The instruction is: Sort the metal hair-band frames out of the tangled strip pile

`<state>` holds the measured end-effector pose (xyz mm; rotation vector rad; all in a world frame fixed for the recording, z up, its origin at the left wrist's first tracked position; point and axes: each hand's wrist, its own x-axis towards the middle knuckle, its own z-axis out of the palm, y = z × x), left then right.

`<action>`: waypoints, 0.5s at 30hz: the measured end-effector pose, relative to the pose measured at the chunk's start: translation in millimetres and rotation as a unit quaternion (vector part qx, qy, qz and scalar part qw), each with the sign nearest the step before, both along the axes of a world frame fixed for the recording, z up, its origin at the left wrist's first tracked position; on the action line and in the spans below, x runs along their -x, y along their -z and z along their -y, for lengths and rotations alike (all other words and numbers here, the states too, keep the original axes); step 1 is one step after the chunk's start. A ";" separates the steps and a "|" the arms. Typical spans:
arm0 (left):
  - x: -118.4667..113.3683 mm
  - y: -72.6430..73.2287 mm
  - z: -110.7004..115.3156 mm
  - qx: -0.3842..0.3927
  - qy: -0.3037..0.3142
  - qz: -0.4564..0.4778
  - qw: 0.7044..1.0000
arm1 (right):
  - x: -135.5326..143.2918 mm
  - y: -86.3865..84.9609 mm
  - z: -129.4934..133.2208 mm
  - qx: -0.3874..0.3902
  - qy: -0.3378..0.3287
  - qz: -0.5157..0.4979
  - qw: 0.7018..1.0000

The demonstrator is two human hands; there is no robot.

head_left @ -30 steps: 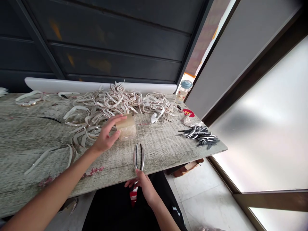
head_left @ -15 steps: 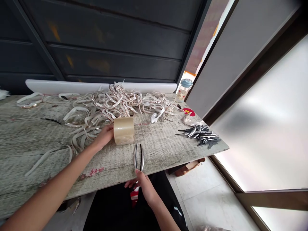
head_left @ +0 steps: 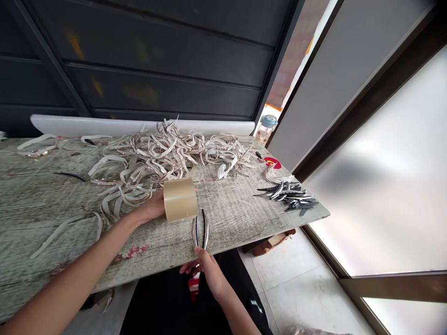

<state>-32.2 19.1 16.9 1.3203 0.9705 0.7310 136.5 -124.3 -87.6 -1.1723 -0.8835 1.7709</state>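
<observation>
My left hand is closed on a wide roll of clear tan packing tape, its fingers hidden behind and inside the roll. The roll is held over the table, its lower right corner by the tips of two curved black and silver trim strips. At the table's front edge my right hand pinches the near ends of these strips between thumb and fingers. The strips point away from me, bowed apart in the middle. Below that hand shows a red and white item whose kind I cannot make out.
A tangled heap of pale curved strips covers the back of the wooden table. At right lie a pile of black and silver strips, a pink bundle and a red disc. A blue-lidded bottle stands behind.
My left hand has brought the tape roll down and slightly nearer the strip tips. My right hand keeps its pinch with little movement. The view has shifted slightly.
</observation>
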 end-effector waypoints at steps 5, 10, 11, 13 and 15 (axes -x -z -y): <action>-2.3 -4.2 4.2 0.090 0.077 0.062 0.991 | 0.5 0.5 -0.3 0.007 0.006 0.003 1.000; -6.6 -2.3 3.9 0.106 0.031 0.096 0.989 | 1.4 3.6 -0.4 0.006 0.008 0.000 1.000; -8.6 -1.1 4.2 0.086 0.022 0.099 0.991 | 1.8 4.3 -0.4 0.005 0.009 0.000 1.000; -14.0 3.9 5.8 0.021 0.024 0.097 0.995 | 2.5 5.2 -0.6 0.002 0.009 0.003 1.000; -20.9 13.3 9.2 -0.077 0.043 0.071 0.994 | 3.2 5.2 -1.0 0.004 0.010 0.006 1.000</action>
